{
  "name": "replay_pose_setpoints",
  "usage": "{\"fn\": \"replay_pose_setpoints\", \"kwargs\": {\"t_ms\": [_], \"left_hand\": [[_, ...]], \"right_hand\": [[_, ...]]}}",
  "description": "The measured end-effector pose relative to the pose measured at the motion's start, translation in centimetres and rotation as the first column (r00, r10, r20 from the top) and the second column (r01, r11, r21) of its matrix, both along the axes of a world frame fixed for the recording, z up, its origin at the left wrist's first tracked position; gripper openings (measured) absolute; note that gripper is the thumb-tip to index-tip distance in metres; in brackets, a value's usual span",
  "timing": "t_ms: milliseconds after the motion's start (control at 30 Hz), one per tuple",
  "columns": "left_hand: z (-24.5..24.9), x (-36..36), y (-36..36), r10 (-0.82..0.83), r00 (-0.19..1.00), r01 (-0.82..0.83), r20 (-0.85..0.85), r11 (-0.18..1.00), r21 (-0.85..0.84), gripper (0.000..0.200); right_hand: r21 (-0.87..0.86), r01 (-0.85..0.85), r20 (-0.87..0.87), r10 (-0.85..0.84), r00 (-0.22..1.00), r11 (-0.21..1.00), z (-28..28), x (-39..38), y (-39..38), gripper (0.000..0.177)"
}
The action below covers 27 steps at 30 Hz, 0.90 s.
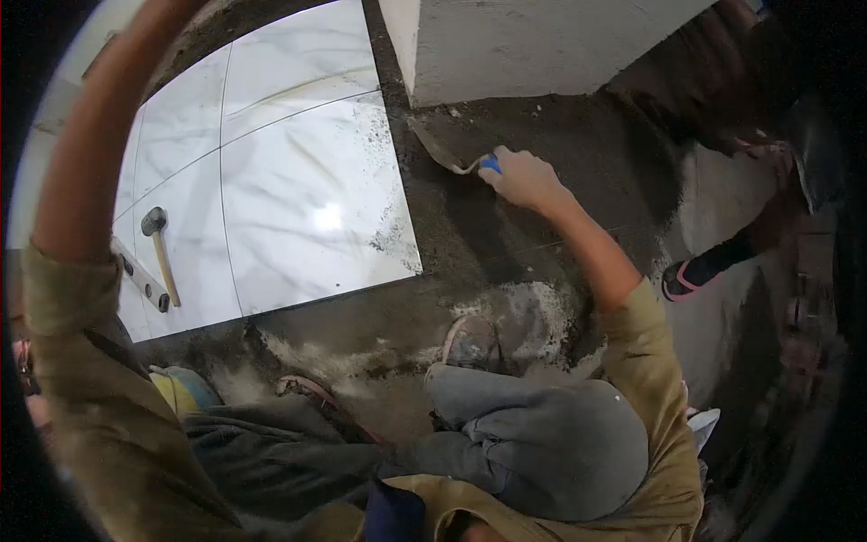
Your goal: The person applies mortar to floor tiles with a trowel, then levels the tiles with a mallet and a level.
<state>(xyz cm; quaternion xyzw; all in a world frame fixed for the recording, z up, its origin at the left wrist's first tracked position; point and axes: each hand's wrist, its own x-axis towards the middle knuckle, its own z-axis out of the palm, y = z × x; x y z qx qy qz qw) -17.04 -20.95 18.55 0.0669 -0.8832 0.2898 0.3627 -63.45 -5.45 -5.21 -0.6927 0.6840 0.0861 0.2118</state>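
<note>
My right hand (526, 178) is closed around the blue handle of a trowel (439, 152). The trowel's thin metal blade points up and left, low over the dark, damp mortar (542, 230) beside the tile edge and near a pale block's base. Glossy white marbled tiles (289, 208) lie to the left of the trowel, with grey crumbs of mortar along their right border. My left forearm (86, 172) stretches up along the left side, and its hand lies beyond the top of the view.
A rubber mallet (161, 256) and a spirit level (141, 275) rest on the left tiles. The pale block (506, 54) stands at the top. Another person's sandalled foot (684, 278) is at the right. A yellow and blue bag (185, 388) sits by my leg.
</note>
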Motion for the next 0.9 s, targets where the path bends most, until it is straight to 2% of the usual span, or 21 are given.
{"fn": "replay_pose_setpoints", "kwargs": {"t_ms": [33, 67, 100, 133, 167, 200, 233, 267, 300, 333, 400, 467, 567, 600, 667, 800, 867, 900], "left_hand": [[-1.9, -9.7, -0.3, 0.248, 0.969, -0.241, 0.009, 0.932, 0.269, 0.042], [-5.2, -3.6, -2.1, 0.465, 0.881, -0.44, 0.086, 0.739, 0.51, 0.042], [-7.1, -0.3, -0.3, 0.467, 0.881, -0.453, 0.08, 0.782, 0.428, 0.047], [-9.3, 4.5, 1.3, 0.631, 0.766, -0.595, 0.119, 0.627, 0.503, 0.043], [-11.6, 8.7, 3.2, 0.628, 0.777, -0.473, -0.04, 0.624, 0.622, 0.041], [-14.4, 16.2, 3.3, 0.703, 0.71, -0.537, -0.053, 0.588, 0.605, 0.041], [-15.5, 20.9, 5.6, 0.786, 0.618, -0.582, 0.0, 0.458, 0.672, 0.041], [-16.6, 25.6, 7.5, 0.867, 0.488, -0.604, 0.101, 0.252, 0.756, 0.04], [-18.9, 32.2, 8.3, 0.895, 0.415, -0.805, 0.161, 0.279, 0.524, 0.04], [-18.7, 33.7, 10.4, 0.927, 0.264, -0.719, 0.265, 0.005, 0.695, 0.041], [-23.0, 41.7, 12.1, 0.921, 0.317, -0.509, 0.225, -0.035, 0.86, 0.044], [-21.4, 39.6, 15.6, 0.88, 0.268, -0.432, 0.391, -0.253, 0.866, 0.045], [-18.4, 37.7, 19.6, 0.914, 0.258, -0.355, 0.314, -0.213, 0.91, 0.046], [-18.3, 39.5, 20.6, 0.916, 0.25, -0.356, 0.313, -0.214, 0.91, 0.046], [-19.1, 44.9, 21.7, 0.965, 0.185, -0.238, 0.188, -0.141, 0.961, 0.046], [-19.9, 47.1, 23.9, 0.982, 0.101, -0.335, 0.159, -0.117, 0.935, 0.048], [-20.0, 47.0, 24.3, 0.951, 0.106, -0.268, 0.292, -0.255, 0.929, 0.048], [-19.6, 46.3, 24.1, 0.953, 0.105, -0.268, 0.286, -0.25, 0.93, 0.048]], "right_hand": [[0.031, -0.028, -0.033, 0.029, 0.999, 0.999, 0.3, -0.3, -0.5, 0.048], [0.003, -0.054, -0.051, 0.054, 0.997, 0.999, -0.4, -1.0, -0.9, 0.047], [0.004, -0.043, -0.056, 0.043, 0.998, 0.999, -0.5, -1.6, -0.7, 0.047], [-0.016, 0.051, -0.045, -0.052, 0.998, 0.999, -0.5, -2.2, -0.5, 0.047], [-0.037, 0.14, -0.034, -0.142, 0.989, 0.989, -0.3, -2.6, -0.4, 0.047], [-0.038, 0.144, -0.04, -0.146, 0.989, 0.989, 0.0, -2.9, 0.0, 0.047], [-0.031, 0.142, -0.049, -0.143, 0.988, 0.989, 0.4, -3.0, 0.5, 0.046], [-0.025, 0.138, -0.057, -0.139, 0.989, 0.99, 0.7, -2.9, 0.9, 0.046], [-0.031, 0.135, -0.057, -0.137, 0.989, 0.99, 0.9, -2.4, 1.1, 0.046], [-0.036, 0.068, -0.039, -0.07, 0.997, 0.997, 0.9, -1.3, 1.2, 0.047], [-0.014, -0.039, -0.025, 0.039, 0.999, 0.999, -0.1, 0.7, 0.8, 0.049], [-0.041, -0.013, -0.034, 0.012, 0.999, 0.999, -1.8, 0.1, -0.4, 0.048], [-0.128, 0.033, -0.064, -0.041, 0.997, 0.991, -1.5, -2.0, -0.5, 0.046], [-0.096, 0.037, -0.084, -0.045, 0.995, 0.995, -1.1, -2.7, -0.5, 0.045], [-0.039, 0.034, -0.094, -0.037, 0.995, 0.999, 0.3, -2.5, 0.1, 0.043], [-0.077, -0.033, -0.012, 0.033, 0.999, 0.996, -0.7, -0.7, -0.3, 0.045], [-0.084, -0.043, 0.002, 0.043, 0.999, 0.996, -1.8, 0.0, -1.6, 0.049], [-0.09, -0.043, 0.003, 0.044, 0.999, 0.995, -1.6, 0.7, -1.9, 0.049]]}}
